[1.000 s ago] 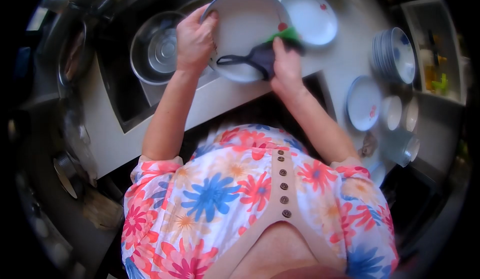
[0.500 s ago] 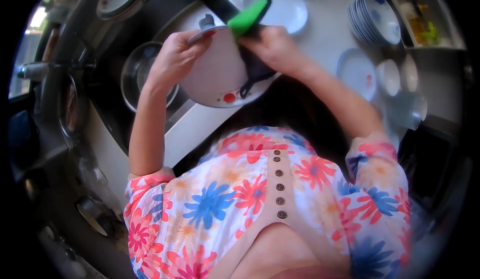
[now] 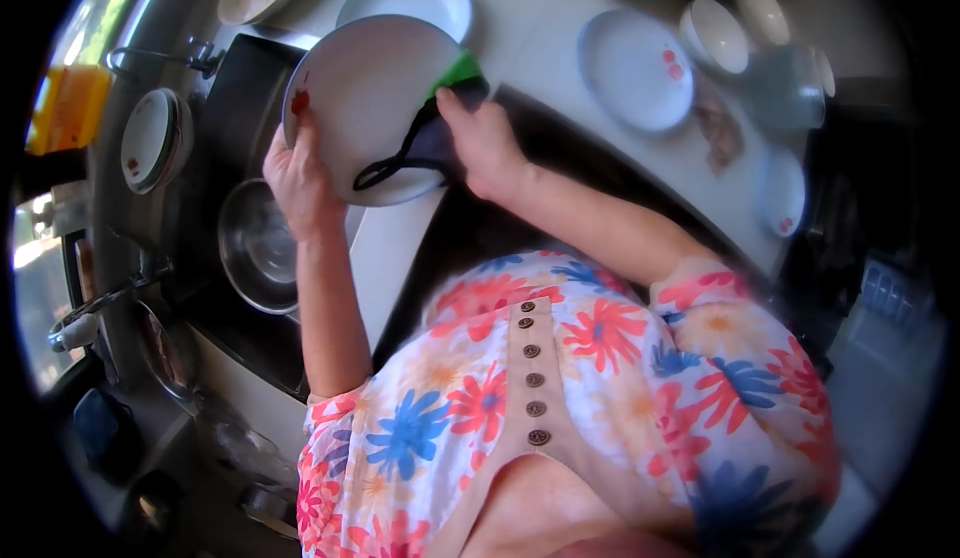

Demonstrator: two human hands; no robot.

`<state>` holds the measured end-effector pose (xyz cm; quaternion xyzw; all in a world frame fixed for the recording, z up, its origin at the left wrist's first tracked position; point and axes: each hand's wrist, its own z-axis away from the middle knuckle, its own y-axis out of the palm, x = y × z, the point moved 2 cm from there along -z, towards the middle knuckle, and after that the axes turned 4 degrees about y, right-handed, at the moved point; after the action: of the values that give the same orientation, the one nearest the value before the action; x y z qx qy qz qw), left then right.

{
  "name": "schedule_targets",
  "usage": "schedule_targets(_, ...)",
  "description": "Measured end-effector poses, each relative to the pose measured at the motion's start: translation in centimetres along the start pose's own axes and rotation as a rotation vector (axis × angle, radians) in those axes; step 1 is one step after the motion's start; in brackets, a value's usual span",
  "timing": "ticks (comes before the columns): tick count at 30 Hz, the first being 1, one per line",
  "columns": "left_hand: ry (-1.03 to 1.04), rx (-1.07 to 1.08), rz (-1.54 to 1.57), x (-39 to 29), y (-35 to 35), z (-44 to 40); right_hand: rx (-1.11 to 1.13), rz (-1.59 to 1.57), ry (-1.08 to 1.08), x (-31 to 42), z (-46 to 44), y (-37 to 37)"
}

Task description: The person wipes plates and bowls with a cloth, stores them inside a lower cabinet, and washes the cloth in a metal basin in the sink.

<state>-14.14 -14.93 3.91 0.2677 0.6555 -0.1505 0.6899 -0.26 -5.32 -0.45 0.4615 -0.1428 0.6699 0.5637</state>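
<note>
A white plate (image 3: 385, 73) with red fruit marks is held up in front of me, its face turned toward me. My left hand (image 3: 302, 176) grips its left rim, thumb on the face. A green and black cloth (image 3: 458, 74) with a dark loop hanging from it is in my right hand (image 3: 487, 148). That hand presses the cloth against the plate's right edge; some of its fingers are hidden behind. Just beyond the held plate, another white plate (image 3: 440, 6) lies on the counter.
At left is a dark sink (image 3: 215, 118) with a clear, shiny bowl (image 3: 262, 248) and a faucet (image 3: 150, 268) near it. Stacked plates (image 3: 150, 143) stand farther left. On the right counter are a plate (image 3: 635, 73), white bowls (image 3: 714, 36) and a smaller plate (image 3: 780, 193).
My view has swung, shifting the counter and sink. The held plate has turned to face me more fully. My right hand and the cloth have moved from its upper edge to its right side.
</note>
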Motion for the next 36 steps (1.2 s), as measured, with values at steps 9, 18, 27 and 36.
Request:
schedule_targets(9, -0.092, 0.034, 0.084, 1.1, 8.3, 5.5, 0.032, 0.063, -0.136, 3.1, 0.4, -8.8)
schedule_targets(18, -0.161, 0.561, -0.654, -2.9, 9.4, 3.2, 0.301, 0.236, -0.292, 7.7, 1.1, -13.5)
schedule_targets(27, 0.115, 0.478, -0.768, -2.7, 10.5, 4.4, 0.329, 0.082, -0.221, 5.9, 1.6, -14.6)
schedule_targets(36, 0.092, 0.247, -0.614, 0.5, 13.5, 2.4, 0.619, 0.021, 0.337, 4.8, 6.5, -14.5)
